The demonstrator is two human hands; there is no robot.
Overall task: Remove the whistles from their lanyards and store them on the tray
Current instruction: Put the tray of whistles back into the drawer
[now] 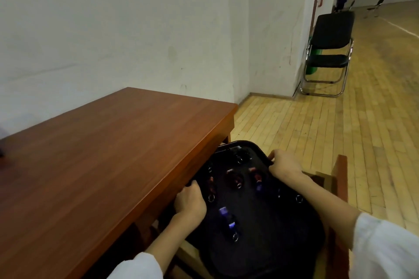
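Note:
A black tray (260,240) is held low, beside the right edge of a brown wooden table (102,165). Several small whistles lie on it, some reddish (234,178) and some purple (226,217), each with a small metal ring. My left hand (189,203) grips the tray's left rim next to the table edge. My right hand (285,164) grips the far right rim. No lanyards show in this view.
A wooden chair (340,188) stands under and right of the tray. A black folding chair (328,52) sits by the white wall. Wood plank floor stretches to the right. A person stands far off at the top right.

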